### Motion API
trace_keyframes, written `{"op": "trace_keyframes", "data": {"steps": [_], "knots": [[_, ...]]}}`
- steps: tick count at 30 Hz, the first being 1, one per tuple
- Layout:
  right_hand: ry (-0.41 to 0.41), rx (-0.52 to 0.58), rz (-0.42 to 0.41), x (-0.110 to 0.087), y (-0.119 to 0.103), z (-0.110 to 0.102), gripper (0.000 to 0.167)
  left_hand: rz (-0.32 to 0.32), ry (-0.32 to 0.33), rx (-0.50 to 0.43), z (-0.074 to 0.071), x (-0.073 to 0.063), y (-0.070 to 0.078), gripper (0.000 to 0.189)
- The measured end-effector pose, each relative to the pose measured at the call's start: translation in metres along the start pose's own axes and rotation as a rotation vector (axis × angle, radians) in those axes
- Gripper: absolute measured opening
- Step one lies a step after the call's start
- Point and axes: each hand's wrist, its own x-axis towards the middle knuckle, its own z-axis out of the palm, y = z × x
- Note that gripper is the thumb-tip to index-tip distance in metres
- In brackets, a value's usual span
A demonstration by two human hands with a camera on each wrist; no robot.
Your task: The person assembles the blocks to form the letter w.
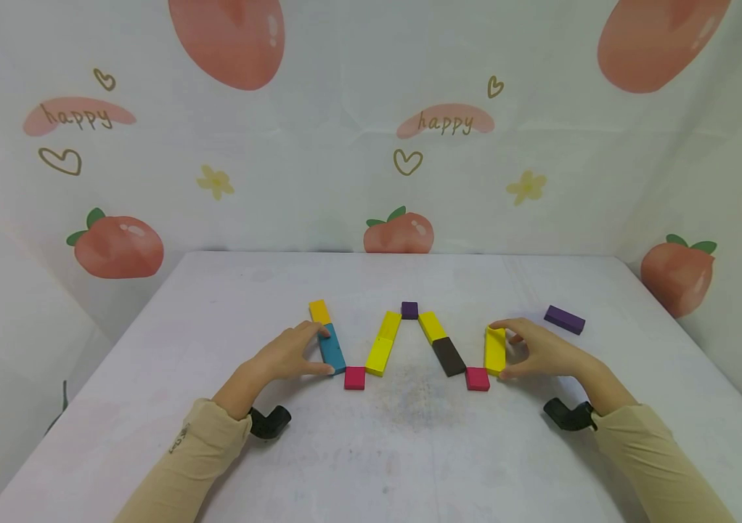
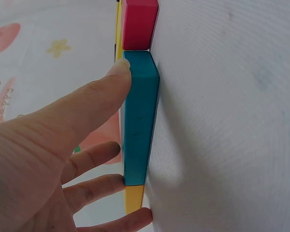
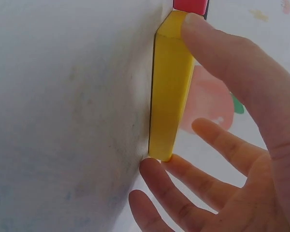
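Note:
My left hand (image 1: 288, 354) spans a blue block (image 2: 140, 121), thumb on its near end and fingertips by its far end. An orange block (image 1: 320, 311) continues the line beyond it, and a red square block (image 1: 354, 378) sits at its near corner. My right hand (image 1: 544, 353) holds a yellow block (image 3: 171, 92) lengthwise, with the thumb at the near end and fingertips at the far end. Beside that block's near end lies another red square block (image 1: 478, 379). Both held blocks lie flat on the table (image 1: 371, 450).
Between the hands, two yellow blocks (image 1: 384, 343) slant up to a small purple block (image 1: 409, 311). From there a yellow block (image 1: 432, 327) and a dark brown block (image 1: 449, 357) slant down, forming a zigzag. A longer purple block (image 1: 564, 319) lies apart at the right. A printed cloth (image 1: 319, 145) hangs behind.

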Motion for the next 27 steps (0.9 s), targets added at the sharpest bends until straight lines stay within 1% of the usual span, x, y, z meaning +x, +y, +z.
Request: {"op": "trace_keyframes", "data": {"steps": [27], "knots": [[-0.006, 0.013, 0.006, 0.0004, 0.0004, -0.0020, 0.078, -0.001, -0.002, -0.018, -0.0005, -0.0004, -0.0003, 0.057]]}}
